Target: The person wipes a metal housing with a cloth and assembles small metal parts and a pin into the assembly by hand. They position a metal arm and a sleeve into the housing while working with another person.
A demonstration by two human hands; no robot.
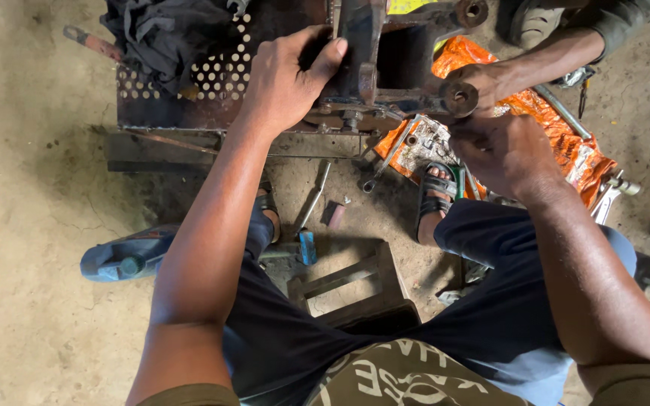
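Note:
My left hand (289, 75) grips the side of a rusty metal bracket assembly (362, 68) that rests on a perforated steel plate (189, 98). My right hand (499, 150) is closed just below a round rusty bushing (460, 98) at the end of the assembly; what its fingers hold is hidden. Another person's hand (490, 79) reaches in from the upper right and touches the same bushing end.
An orange plastic sheet (573, 150) with small parts and a spanner (385, 162) lies on the concrete floor. Loose tools (311, 203), a blue plastic bottle (126, 257), a low wooden stool (355, 289) and dark rags (167, 30) surround me. My sandalled foot (434, 192) rests by the sheet.

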